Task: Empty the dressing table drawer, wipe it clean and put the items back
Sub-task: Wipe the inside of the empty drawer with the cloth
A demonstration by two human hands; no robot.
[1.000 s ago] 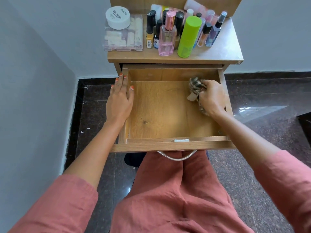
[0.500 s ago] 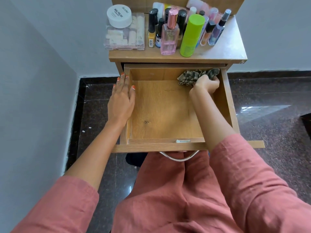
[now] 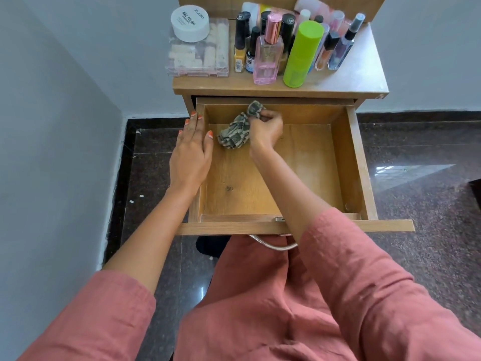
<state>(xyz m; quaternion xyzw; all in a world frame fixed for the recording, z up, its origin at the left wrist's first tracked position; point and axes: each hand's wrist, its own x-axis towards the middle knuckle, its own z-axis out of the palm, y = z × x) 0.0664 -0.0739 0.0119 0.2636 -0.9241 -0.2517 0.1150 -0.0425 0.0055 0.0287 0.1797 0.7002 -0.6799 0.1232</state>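
The drawer [image 3: 354, 165] is pulled out. Inside it, near the back left corner, the right hand [image 3: 266, 128] has its fingers curled tight round a bunched cloth [image 3: 234, 134]. The cloth may touch the back wall; it is hard to see. The left hand [image 3: 191, 155] lies flat on the drawer's left wall, fingers straight. The bottles [image 3: 302, 53] stand on the surface [image 3: 364, 74] above.
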